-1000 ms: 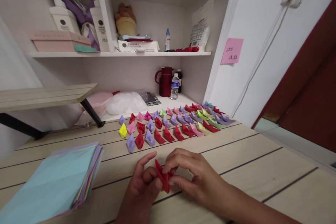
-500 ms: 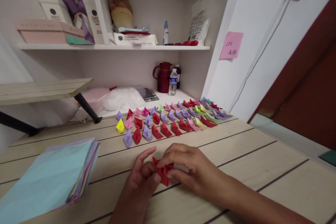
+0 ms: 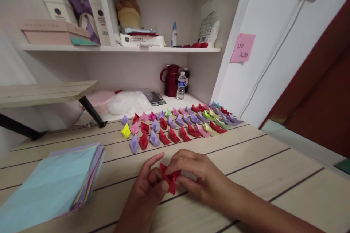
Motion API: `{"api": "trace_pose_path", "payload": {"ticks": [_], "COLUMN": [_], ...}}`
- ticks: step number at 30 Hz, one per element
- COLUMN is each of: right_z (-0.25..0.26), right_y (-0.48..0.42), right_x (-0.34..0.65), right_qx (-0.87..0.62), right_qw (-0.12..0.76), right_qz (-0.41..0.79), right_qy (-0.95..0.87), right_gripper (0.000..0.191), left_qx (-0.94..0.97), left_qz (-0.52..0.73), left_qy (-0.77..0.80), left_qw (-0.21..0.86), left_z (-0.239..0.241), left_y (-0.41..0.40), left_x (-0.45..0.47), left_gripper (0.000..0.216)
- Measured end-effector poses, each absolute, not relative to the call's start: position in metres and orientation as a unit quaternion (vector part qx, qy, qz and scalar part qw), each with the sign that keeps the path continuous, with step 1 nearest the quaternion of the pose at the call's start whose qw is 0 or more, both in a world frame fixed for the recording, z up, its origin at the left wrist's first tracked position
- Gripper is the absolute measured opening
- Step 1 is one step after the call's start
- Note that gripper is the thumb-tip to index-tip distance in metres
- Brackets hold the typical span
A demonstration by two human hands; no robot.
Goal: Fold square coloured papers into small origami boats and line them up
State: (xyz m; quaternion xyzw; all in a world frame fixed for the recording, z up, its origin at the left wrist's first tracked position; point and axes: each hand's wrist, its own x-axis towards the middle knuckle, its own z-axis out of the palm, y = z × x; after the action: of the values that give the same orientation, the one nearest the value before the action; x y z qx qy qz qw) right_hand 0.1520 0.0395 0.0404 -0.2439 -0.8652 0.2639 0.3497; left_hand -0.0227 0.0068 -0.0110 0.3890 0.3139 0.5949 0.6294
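A small piece of folded red paper [image 3: 169,180] is held low over the wooden table [image 3: 246,160], pinched from both sides. My left hand [image 3: 149,189] grips its left side with thumb and fingers, index finger raised. My right hand [image 3: 197,178] pinches its right side and top. Just beyond my hands stand rows of small folded paper boats [image 3: 175,125] in red, purple, pink, green and yellow. A stack of coloured paper sheets [image 3: 51,185], light blue on top, lies at the left near the table's front.
A raised wooden shelf board [image 3: 46,93] stands at the left. Behind the boats are a red jug [image 3: 171,80], a water bottle [image 3: 181,87], a white plastic bag [image 3: 129,102] and a pink container [image 3: 100,100]. An upper shelf [image 3: 123,48] carries bottles and boxes. A pink sticky note [image 3: 242,47] hangs on the wall.
The view has tipped slightly, shifting everything a little down then back. My hands keep working the red paper in the same spot; the fingers have shifted only slightly.
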Motion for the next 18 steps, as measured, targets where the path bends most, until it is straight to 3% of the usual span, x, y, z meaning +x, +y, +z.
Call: {"api": "trace_pose_path", "payload": {"ticks": [13,18], "right_z": [0.0344,0.0312], "right_y": [0.044,0.0453], "right_x": [0.1545,0.1545], "right_qx": [-0.282,-0.298], "right_qw": [0.312,0.278], "right_qz": [0.169,0.131], "right_qy": [-0.891,-0.904], "right_gripper": [0.013,0.01], "left_qx": [0.448,0.492], "left_qz": [0.573,0.548], "left_qy": [0.341,0.446], "left_qw": [0.595,0.509], "left_z": [-0.0134,-0.0138], "left_y": [0.0046,0.0011], "left_x": [-0.0176,-0.0149], "left_gripper": [0.046,0.04]}}
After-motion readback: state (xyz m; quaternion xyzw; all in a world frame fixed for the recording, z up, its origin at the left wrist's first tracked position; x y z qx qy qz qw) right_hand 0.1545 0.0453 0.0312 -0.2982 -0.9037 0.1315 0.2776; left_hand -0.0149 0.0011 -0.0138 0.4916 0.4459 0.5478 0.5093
